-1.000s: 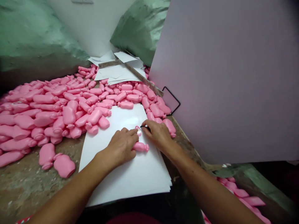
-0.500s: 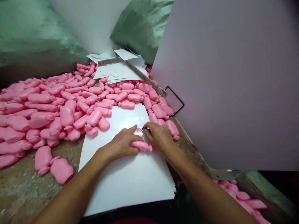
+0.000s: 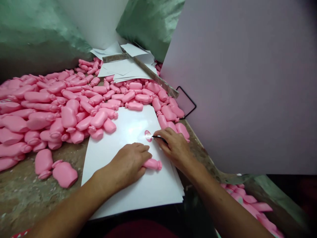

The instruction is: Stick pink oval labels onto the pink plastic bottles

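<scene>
My left hand (image 3: 130,162) is closed around a small pink plastic bottle (image 3: 153,164), which lies on its side over the white sheets (image 3: 119,195). The bottle's neck points right and its other end is hidden under my fingers. In my right hand (image 3: 174,143) is a thin black pointed tool (image 3: 160,138), pinched between thumb and fingers; its exact kind is unclear. At the tool's tip is an oval pink-and-white label (image 3: 148,136). Whether the label touches the sheet or hangs just above it, I cannot tell.
Many pink bottles (image 3: 42,115) are heaped at the left and behind the sheets. More sheets (image 3: 126,71) lie at the back by a wooden strip (image 3: 153,76). A pale panel (image 3: 235,82) stands at the right, with pink bottles (image 3: 247,201) below it. Green sacks (image 3: 37,36) rise behind.
My left hand has drawn back towards me with the bottle, away from the label. The label and black tool now show more plainly, with my right hand still near the same spot.
</scene>
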A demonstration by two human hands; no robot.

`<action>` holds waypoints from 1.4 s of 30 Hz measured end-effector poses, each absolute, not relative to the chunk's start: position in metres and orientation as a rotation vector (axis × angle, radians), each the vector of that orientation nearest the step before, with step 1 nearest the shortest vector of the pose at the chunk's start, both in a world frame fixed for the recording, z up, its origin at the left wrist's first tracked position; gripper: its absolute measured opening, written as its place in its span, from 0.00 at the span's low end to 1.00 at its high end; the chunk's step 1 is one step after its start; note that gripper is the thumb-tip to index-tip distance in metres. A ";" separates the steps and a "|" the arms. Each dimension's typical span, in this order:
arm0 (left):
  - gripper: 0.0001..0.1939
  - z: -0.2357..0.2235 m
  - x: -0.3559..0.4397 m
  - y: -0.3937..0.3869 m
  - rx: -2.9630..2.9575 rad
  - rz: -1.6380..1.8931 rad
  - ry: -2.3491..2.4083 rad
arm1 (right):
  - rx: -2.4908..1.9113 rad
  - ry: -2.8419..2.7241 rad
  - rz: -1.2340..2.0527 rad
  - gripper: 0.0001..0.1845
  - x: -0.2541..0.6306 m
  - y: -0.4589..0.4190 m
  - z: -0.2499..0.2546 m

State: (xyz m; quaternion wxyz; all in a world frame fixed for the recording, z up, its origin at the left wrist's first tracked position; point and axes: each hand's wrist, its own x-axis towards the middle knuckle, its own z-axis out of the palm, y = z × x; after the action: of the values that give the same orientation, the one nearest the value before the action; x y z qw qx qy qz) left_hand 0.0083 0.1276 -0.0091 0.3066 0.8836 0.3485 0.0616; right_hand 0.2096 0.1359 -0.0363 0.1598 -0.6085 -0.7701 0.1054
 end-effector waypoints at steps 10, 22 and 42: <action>0.16 -0.023 0.004 0.102 2.425 0.209 0.972 | -1.427 -2.239 0.146 0.12 0.218 0.115 -0.055; 0.15 -0.024 0.005 0.103 2.464 0.240 0.965 | -1.249 -2.239 -0.012 0.10 0.222 0.123 -0.062; 0.13 -0.014 0.007 0.103 2.418 0.207 0.977 | -1.366 -1.890 0.495 0.14 0.230 0.126 -0.036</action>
State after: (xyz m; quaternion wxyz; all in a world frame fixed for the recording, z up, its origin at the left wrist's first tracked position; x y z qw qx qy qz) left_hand 0.0072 0.1033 -0.0141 0.2596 0.8926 0.3606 0.0765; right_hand 0.2298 0.1256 -0.0357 0.3699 -0.5325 -0.7365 0.1929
